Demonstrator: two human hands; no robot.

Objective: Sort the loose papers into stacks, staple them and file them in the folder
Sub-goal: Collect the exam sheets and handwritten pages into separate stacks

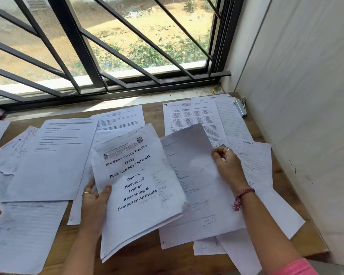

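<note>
My left hand [94, 199] grips a thin stack of papers [139, 187] by its left edge, thumb on top; the top sheet reads "Pre Examination Training" and the stack is lifted off the desk. My right hand [227, 165] pinches the right edge of a single sheet [189, 155], whose upper part curls up off the pile. Loose papers [52, 159] lie spread over the wooden desk [153, 112]. A silver stapler [240, 107] rests at the far right corner beside a lined sheet [231, 120]. No folder is in view.
A barred window [107, 46] runs along the far edge of the desk. A white wall [306, 116] closes the right side. A small green and orange object [216, 90] sits on the sill. Bare wood shows at the near edge [83, 245].
</note>
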